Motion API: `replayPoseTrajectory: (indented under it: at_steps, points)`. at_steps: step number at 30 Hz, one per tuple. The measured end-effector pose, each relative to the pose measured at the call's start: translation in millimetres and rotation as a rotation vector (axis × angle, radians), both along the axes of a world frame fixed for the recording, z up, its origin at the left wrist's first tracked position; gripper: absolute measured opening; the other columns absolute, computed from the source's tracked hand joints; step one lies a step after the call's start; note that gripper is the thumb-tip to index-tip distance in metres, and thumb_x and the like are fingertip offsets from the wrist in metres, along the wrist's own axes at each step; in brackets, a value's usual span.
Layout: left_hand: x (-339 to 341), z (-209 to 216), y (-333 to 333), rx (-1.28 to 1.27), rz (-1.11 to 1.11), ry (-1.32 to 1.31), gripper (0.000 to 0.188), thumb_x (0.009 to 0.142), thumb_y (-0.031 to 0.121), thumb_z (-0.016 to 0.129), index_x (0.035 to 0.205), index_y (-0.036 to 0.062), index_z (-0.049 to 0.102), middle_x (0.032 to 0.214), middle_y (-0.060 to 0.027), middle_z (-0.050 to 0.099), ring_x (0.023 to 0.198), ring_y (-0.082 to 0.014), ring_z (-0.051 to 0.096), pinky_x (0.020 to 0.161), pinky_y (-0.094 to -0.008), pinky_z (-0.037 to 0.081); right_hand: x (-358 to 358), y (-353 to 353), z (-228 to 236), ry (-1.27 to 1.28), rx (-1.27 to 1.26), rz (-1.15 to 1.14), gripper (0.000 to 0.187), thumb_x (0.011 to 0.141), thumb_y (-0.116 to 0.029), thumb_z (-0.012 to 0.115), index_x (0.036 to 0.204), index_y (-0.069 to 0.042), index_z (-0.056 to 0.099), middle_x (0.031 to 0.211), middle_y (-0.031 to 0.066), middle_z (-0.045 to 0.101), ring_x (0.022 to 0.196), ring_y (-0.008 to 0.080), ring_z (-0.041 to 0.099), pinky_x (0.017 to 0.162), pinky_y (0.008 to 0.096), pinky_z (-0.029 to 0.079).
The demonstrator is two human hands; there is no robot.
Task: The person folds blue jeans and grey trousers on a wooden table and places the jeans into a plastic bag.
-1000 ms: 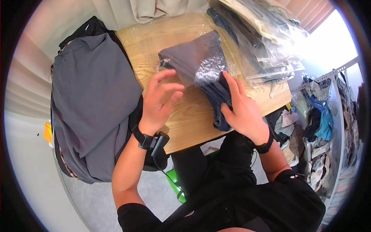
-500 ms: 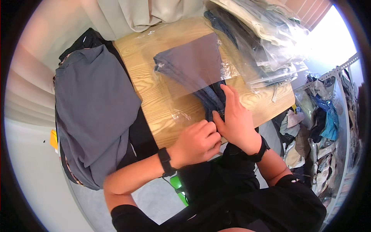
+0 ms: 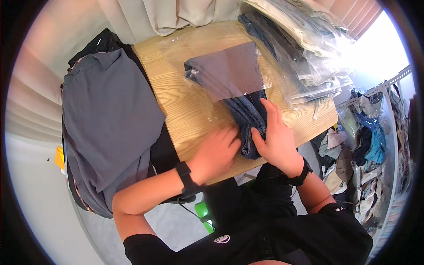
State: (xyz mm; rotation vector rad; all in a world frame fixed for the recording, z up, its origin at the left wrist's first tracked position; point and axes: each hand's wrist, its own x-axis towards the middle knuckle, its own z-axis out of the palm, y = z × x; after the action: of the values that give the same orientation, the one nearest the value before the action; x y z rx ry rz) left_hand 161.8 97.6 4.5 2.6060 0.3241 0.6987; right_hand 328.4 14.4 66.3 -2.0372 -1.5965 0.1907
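Observation:
Folded dark blue jeans point(image 3: 242, 108) lie on the wooden table, their far part under clear plastic that looks like a bag point(image 3: 227, 70). The near end of the jeans sticks out of the plastic, close to the table's front edge. My right hand point(image 3: 278, 143) rests on the right side of that end, thumb and fingers spread apart along the cloth. To the left of the jeans, just over the table, is my left hand point(image 3: 215, 152). Motion smears its fingers, and whether they touch the jeans cannot be made out.
Grey garments point(image 3: 110, 119) lie piled over black ones at the left. A stack of clothes in clear bags point(image 3: 304, 53) stands at the table's back right. Beyond the right edge, a metal rack point(image 3: 388, 101) holds bagged clothes. Pale curtains point(image 3: 172, 15) hang behind the table.
My left hand has drawn back to the left from beside my right hand. The jeans and plastic have shifted slightly right and nearer, with my right hand still on them.

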Motion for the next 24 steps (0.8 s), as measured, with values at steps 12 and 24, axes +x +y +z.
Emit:
replayPoseTrajectory:
  at_steps: [12, 24]
  points:
    - [-0.6, 2.1, -17.1, 0.512, 0.008, 0.213, 0.037, 0.066, 0.027, 0.064, 0.083, -0.0047, 0.068, 0.12, -0.0247, 0.053, 0.121, -0.0367, 0.044, 0.108, -0.0446, 0.029, -7.4, 0.7, -6.4, -0.105, 0.045, -0.001, 0.065, 0.077, -0.015, 0.063, 0.133, -0.001, 0.033, 0.127, 0.0257, 0.044, 0.101, 0.0438, 0.056, 0.078, 0.0461, 0.051]
    - [-4.5, 3.8, -15.9, 0.168, -0.032, 0.317, 0.082, 0.069, 0.053, 0.067, 0.114, -0.0155, 0.054, 0.133, -0.0312, 0.04, 0.124, -0.0413, 0.036, 0.107, -0.0448, 0.027, -7.4, 0.3, -5.8, -0.091, 0.029, -0.026, 0.07, 0.075, -0.021, 0.066, 0.133, -0.001, 0.034, 0.128, 0.0246, 0.044, 0.1, 0.0427, 0.056, 0.076, 0.0444, 0.051]
